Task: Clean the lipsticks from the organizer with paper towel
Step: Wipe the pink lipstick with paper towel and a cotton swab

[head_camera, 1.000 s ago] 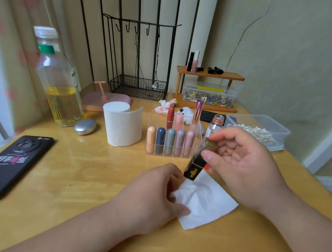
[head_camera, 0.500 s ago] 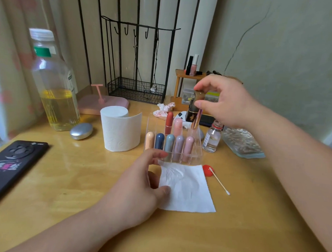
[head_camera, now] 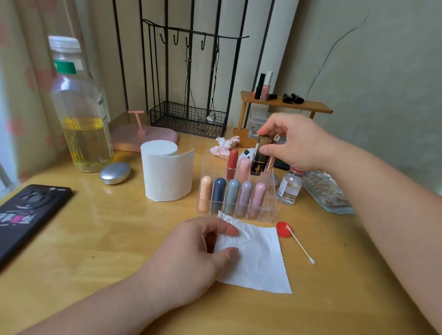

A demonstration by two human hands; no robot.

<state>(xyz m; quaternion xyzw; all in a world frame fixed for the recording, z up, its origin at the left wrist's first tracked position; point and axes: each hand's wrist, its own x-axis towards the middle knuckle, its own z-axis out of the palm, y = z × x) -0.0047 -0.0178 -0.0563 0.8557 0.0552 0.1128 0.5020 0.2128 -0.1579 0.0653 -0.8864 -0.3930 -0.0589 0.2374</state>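
Organizer: 5 front-row lipsticks; R fingers clamp 1 black lipstick, L fingers pinch 1 towel.

Wooden table with phone, tissue roll, organizer, paper towel, bottle.

Right hand pinches dark lipstick upright over organizer back row; left hand holds paper towel just before organizer.

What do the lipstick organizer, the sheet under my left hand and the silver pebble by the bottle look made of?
Organizer: clear plastic, probably acrylic; lipsticks show through its glossy walls. Sheet: thin white paper tissue, creased, one edge serrated. Pebble: likely metal, silvery satin sheen, though coated plastic is possible.
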